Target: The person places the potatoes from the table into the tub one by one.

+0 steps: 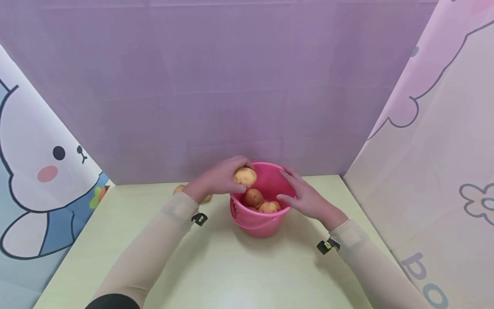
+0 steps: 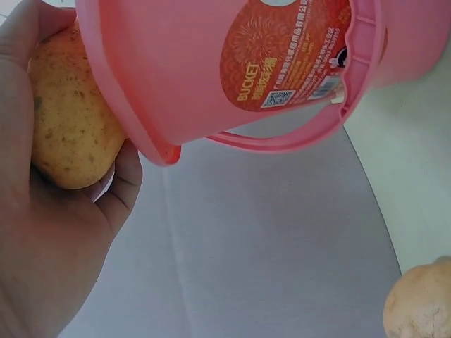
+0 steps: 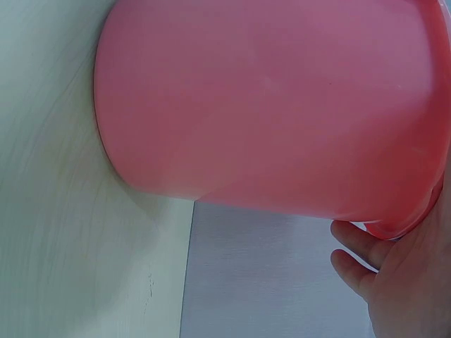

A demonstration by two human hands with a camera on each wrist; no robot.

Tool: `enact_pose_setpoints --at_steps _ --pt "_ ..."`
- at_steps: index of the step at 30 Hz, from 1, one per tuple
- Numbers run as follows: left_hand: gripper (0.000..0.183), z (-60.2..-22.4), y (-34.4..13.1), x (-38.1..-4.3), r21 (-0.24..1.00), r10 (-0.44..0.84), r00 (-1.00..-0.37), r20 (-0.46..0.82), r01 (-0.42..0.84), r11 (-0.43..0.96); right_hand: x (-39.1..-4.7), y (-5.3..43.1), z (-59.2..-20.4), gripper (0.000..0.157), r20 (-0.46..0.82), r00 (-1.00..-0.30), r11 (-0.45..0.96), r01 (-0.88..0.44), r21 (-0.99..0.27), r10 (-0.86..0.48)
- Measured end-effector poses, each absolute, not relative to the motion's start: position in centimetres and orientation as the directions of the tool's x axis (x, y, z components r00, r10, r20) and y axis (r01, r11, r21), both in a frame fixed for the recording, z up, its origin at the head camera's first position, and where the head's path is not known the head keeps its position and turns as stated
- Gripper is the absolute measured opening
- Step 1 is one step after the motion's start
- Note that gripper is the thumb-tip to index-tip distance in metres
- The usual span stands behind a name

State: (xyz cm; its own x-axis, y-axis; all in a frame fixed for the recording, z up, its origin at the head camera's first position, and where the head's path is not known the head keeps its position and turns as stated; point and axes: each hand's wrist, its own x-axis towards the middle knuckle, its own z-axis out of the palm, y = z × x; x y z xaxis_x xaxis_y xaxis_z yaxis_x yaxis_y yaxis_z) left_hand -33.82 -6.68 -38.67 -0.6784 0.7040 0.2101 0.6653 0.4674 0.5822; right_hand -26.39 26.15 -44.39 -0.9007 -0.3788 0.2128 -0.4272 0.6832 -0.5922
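My left hand (image 1: 225, 176) grips a yellow-skinned potato (image 1: 245, 176) at the left rim of a pink bucket (image 1: 260, 225). In the left wrist view, fingers and thumb curl round that potato (image 2: 70, 113), beside the bucket's rim. Inside the bucket lie several potatoes, among them a browner one (image 1: 254, 198) and a paler one (image 1: 269, 207). My right hand (image 1: 308, 198) holds the bucket's right rim, thumb on the inner side. From the right wrist, two fingertips (image 3: 349, 239) show by the outer wall; the other fingers are hidden.
More potatoes (image 1: 179, 189) lie on the pale table (image 1: 216, 266) left of the bucket, partly hidden behind my left wrist. The bucket's handle (image 2: 296, 141) hangs down its side. A purple backdrop (image 1: 231, 86) stands behind, with printed panels on both sides.
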Motion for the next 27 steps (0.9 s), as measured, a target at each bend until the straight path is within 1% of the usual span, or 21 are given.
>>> enact_pose_setpoints --at_steps 8,19,27 --pt "0.05 -38.5 -5.7 -34.1 0.541 0.71 -0.676 0.2 0.68 0.495 -26.5 26.2 -44.4 0.094 0.219 -0.898 0.684 -0.435 -0.586 -0.383" --pt "0.052 -38.3 -4.4 -34.2 0.483 0.751 -0.643 0.147 0.709 0.513 -26.6 26.1 -44.4 0.094 0.216 -0.898 0.681 -0.432 -0.591 -0.383" --pt "0.053 -38.3 -3.7 -34.4 0.469 0.756 -0.642 0.129 0.711 0.524 -26.7 26.1 -44.3 0.096 0.217 -0.897 0.678 -0.435 -0.593 -0.385"
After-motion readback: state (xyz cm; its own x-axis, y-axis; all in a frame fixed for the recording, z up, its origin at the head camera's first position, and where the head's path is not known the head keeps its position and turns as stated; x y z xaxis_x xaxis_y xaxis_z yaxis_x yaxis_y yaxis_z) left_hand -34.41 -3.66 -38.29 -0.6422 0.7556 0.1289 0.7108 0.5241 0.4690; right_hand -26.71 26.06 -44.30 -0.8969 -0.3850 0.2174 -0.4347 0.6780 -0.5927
